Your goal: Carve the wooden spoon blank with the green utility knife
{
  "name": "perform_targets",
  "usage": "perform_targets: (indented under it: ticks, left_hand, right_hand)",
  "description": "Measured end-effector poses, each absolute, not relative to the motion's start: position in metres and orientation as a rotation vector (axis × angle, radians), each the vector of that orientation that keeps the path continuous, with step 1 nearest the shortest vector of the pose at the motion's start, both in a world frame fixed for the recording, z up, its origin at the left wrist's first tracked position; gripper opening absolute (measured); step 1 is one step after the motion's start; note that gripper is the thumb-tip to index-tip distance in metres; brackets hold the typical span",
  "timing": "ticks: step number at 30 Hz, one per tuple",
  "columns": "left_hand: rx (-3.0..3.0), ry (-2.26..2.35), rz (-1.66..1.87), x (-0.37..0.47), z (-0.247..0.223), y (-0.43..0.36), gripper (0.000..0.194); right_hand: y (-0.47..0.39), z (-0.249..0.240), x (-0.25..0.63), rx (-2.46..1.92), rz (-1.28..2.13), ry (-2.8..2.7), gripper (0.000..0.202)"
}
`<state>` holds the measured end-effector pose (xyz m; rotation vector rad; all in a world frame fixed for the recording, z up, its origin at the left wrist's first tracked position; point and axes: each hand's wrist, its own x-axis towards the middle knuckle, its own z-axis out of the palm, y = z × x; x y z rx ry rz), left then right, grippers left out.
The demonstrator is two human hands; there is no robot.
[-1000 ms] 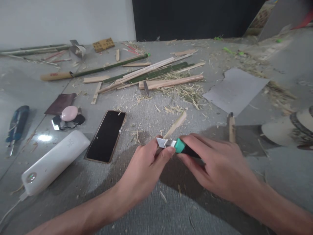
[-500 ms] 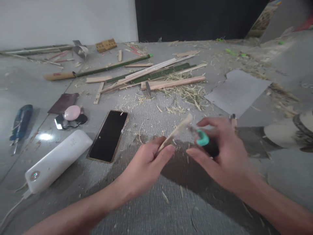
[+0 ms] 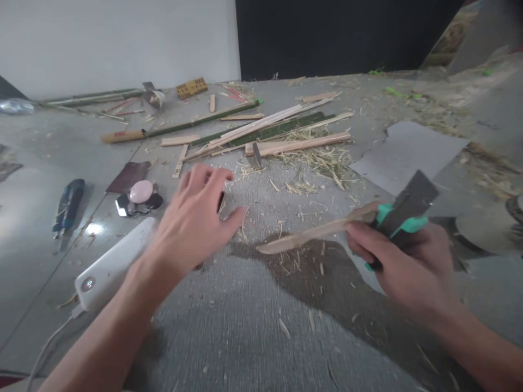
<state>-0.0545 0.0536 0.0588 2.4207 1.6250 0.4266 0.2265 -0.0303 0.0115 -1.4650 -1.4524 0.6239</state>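
right hand (image 3: 402, 261) clenched on the green-black knife (image 3: 402, 215) plus the bamboo sliver (image 3: 314, 235), held just above the table (image 3: 253, 326) — left hand (image 3: 192, 218) open, empty, over the phone — looks like mid-whittling regrip, sliver needs resteadying before cutting.

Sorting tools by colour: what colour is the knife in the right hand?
Black with teal-green trim; the knife shows best in the head view.

Soft, even light from above. My left hand (image 3: 192, 218) is smeared with motion blur; a dark shadow pools on the surface (image 3: 261, 337) under my fingers. Glare spots left of them; edges bow outward.
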Motion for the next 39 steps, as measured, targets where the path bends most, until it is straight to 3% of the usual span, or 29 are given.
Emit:
perform_targets:
  ticks: [4, 9, 29, 39]
  left_hand:
    - [2.401, 1.759, 0.116, -0.08, 0.054, 0.072, 0.062]
    - [2.394, 1.725, -0.021, -0.086, 0.048, 0.072, 0.068]
    - [2.408, 1.729, -0.028, -0.078, 0.047, 0.068, 0.059]
    - [2.363, 1.765, 0.054, -0.088, 0.041, 0.078, 0.065]
  right_hand:
    - [-0.031, 0.019, 0.221, -1.598, 0.573, -1.453, 0.031]
    - [-0.031, 0.024, 0.218, -1.601, 0.443, -1.604, 0.026]
    - [-0.033, 0.02, 0.222, -1.609, 0.406, -1.65, 0.024]
    - [-0.032, 0.02, 0.222, -1.612, 0.426, -1.64, 0.027]
